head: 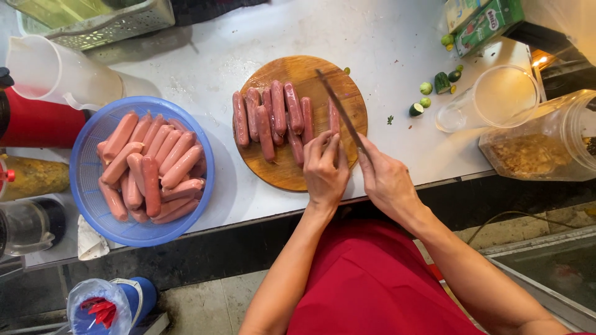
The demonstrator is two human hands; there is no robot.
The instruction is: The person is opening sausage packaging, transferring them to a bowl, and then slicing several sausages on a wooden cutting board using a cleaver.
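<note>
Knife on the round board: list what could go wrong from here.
1. The knife runs right beside the left hand, whose fingertips pin a sausage; a slip could nick them.
2. The board lies near the table edge; pressure on the near side might shift it.
3. The loose sausages lie side by side and could roll as one is cut.

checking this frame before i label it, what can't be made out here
Head view only:
- Sausage under the left hand: the fingers cover its near end.
- Knife: the right hand hides the handle.
- Blue basket: the top sausages hide the lower ones.
- Clear jar: cut off by the right edge.
</note>
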